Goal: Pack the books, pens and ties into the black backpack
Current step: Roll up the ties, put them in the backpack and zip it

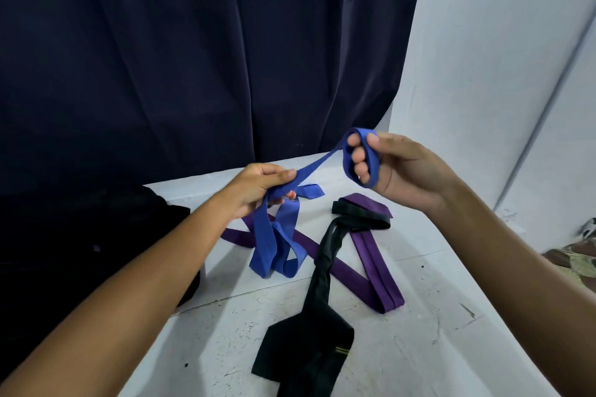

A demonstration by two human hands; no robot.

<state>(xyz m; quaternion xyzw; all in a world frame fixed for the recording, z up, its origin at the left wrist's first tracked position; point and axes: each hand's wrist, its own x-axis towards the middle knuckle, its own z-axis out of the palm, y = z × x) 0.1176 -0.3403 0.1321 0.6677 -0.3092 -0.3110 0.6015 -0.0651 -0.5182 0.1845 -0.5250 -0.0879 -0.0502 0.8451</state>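
Head view: both hands' grip holds blue tie (317,164), stretched left hand (261,187) up-right to right hand (400,167).

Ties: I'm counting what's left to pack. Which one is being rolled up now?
The blue tie, wound around the right hand and fed by the left hand; purple tie and black tie lie flat.

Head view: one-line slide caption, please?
Both hands wind the blue tie around right-hand fingers; purple tie and black tie lie below.
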